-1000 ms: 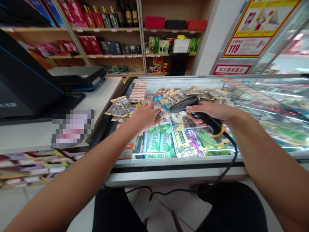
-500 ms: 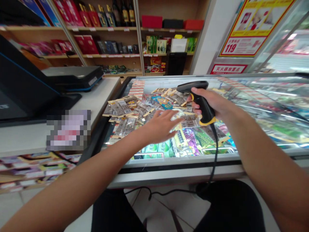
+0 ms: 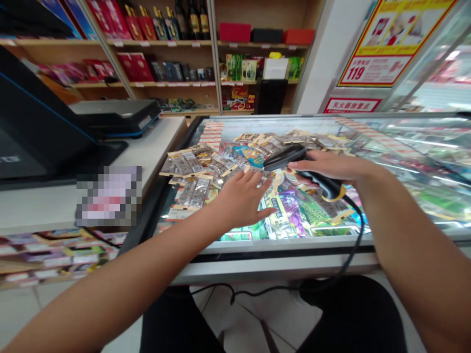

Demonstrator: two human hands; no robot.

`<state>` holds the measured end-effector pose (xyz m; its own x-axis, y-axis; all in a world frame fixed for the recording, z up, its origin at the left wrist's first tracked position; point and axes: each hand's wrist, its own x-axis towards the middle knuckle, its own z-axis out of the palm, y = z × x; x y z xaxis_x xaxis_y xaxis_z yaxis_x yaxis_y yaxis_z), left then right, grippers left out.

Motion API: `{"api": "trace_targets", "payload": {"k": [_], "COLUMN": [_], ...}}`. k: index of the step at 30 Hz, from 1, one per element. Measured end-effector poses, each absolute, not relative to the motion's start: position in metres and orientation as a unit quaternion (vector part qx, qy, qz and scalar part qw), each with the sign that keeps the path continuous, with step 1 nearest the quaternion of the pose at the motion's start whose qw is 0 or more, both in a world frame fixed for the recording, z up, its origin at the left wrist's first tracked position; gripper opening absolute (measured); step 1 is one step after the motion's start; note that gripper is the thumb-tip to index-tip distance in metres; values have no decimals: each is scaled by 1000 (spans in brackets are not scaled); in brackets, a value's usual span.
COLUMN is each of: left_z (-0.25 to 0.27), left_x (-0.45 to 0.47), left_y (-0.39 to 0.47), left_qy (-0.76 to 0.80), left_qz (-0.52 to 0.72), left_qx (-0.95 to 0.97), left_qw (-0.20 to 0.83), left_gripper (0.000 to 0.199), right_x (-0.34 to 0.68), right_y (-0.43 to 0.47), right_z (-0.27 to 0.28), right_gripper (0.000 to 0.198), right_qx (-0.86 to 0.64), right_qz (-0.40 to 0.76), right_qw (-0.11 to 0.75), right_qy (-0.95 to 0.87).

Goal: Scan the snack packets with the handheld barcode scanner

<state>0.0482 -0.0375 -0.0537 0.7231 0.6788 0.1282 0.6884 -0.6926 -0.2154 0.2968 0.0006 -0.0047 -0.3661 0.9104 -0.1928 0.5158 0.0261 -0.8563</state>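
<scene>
The person's right hand [image 3: 331, 169] is wrapped around the handle of a black barcode scanner [image 3: 285, 157], its head pointing left, above the packets on the glass-topped display freezer [image 3: 287, 267]. The left hand [image 3: 239, 201] is palm down with fingers spread, grasping nothing, just left of and nearer than the scanner head; whether its fingertips touch the things below cannot be told. Brown packets [image 3: 195, 191] lie loose and overlapping across the left and far parts of the top, some reaching its left edge, with a blue packet [image 3: 248, 154] among them, beyond the left hand. Bright green packages [image 3: 253, 233] and a purple package [image 3: 292, 208] show at the near side, seemingly under the glass. As for progress, the scanner is in hand and the packets are spread out, but none is lifted or held; judging by this view, nothing sets handled packets apart from the rest, so how many are done or left cannot be told. The scanner's cable [image 3: 353, 205] loops down over the near edge of the freezer. To the left stands a counter [image 3: 165, 139] bearing a scale [image 3: 128, 115].
</scene>
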Motion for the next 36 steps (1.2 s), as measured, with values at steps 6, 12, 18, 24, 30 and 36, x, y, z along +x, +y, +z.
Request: {"api": "trace_targets", "payload": {"k": [6,12,18,24,30,36], "left_z": [-54,-51,-51,-50,-52,-54], "left_x": [79,87,87,87,85,84], "left_y": [-67,-73,-71,-70,-69,-67], "left_qy": [-452,-450,-438,-434,-428,-427], "left_qz": [44,81,72,80,62,46], "left_qx": [-883,-879,-885,-888,-891,-895], "left_qw": [120,136,141,127,134,124], "left_gripper": [85,84,79,78,77,75], "right_x": [288,287,289,289,289,286], "right_y": [5,6,9,6,3,1], "right_z": [-8,-12,-15,-14,-9,-6], "right_gripper": [42,43,41,44,45,43], "right_qx": [-494,-472,-470,-456,-464,-471], "right_qz": [489,493,486,487,485,489], "right_qw": [167,154,162,184,172,186], "right_qy": [-699,-714,-719,-722,-721,-710]}}
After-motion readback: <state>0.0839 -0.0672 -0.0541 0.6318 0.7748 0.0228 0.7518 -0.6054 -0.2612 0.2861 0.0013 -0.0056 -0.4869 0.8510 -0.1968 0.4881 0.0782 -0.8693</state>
